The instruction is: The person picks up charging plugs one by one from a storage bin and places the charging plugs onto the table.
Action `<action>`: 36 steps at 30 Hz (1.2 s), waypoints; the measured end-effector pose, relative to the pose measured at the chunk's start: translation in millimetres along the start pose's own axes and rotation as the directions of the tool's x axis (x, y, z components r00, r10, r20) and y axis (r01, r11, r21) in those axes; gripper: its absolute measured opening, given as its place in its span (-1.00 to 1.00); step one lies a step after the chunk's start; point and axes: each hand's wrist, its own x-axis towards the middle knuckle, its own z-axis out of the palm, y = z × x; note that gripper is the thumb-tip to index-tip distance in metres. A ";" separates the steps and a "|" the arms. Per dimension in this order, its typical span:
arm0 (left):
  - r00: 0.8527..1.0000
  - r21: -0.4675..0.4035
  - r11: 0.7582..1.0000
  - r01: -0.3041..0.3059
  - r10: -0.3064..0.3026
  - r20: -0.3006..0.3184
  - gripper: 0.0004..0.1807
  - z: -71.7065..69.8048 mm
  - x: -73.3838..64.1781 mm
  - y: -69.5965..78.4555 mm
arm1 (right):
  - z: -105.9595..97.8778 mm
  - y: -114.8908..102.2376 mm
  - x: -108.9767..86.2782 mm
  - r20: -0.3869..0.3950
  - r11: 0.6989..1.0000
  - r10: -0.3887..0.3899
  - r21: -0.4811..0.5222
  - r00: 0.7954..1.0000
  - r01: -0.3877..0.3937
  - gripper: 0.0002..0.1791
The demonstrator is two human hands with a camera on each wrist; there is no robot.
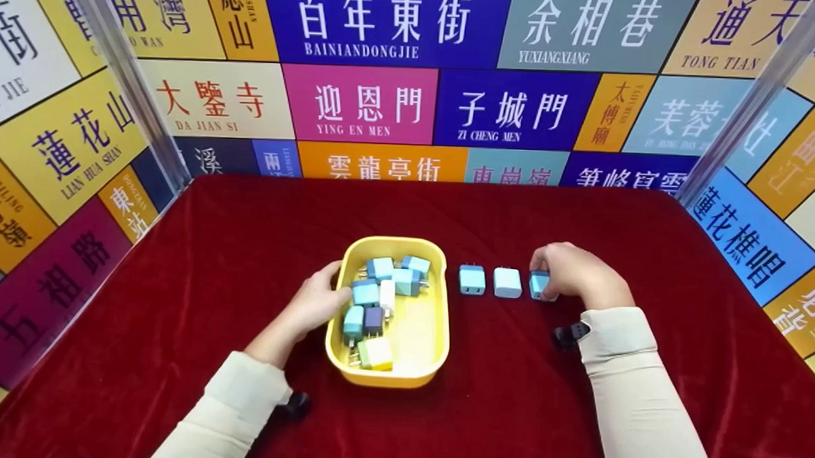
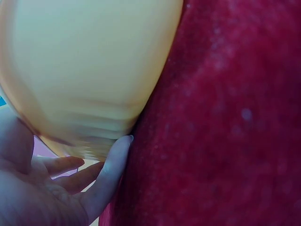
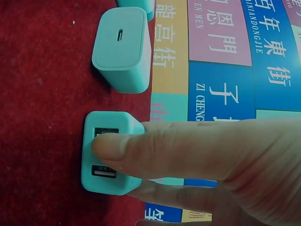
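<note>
My right hand [image 1: 575, 272] pinches a light-blue USB wall charger [image 3: 109, 183] near the cloth, its thumb lying across one of the two USB ports. To its left, a rounded charger [image 1: 507, 283] with a single small port and a two-port charger [image 1: 472, 280] stand in a row, prongs pointing away. At the left wall of a yellow bin [image 1: 446, 325], my left hand [image 1: 318, 297] grips the side, thumb at the rim and fingers against the outside. Inside the bin lie several chargers, among them a white one [image 1: 387, 296], a dark one [image 1: 373, 319] and a yellow-green one [image 1: 377, 353].
Dark red velvet cloth [image 1: 496, 408] covers the table. Behind it and at the sides stand panels of colourful street-name signs [image 1: 385, 106], with clear upright posts [image 1: 744, 112] at the back corners.
</note>
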 end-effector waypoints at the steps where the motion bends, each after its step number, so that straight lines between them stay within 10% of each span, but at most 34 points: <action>1: 1.000 0.000 1.000 -0.001 0.001 -0.001 -0.26 -0.1 0.0 0.1 | 0.4 0.1 0.4 -0.002 1.000 -0.001 -0.002 1.000 0.001 -0.58; 36: 1.000 -0.004 1.000 -0.008 0.008 0.002 -0.27 0.6 0.4 -0.5 | 0.1 0.6 2.0 0.006 1.000 -0.020 -0.002 1.000 0.020 -0.52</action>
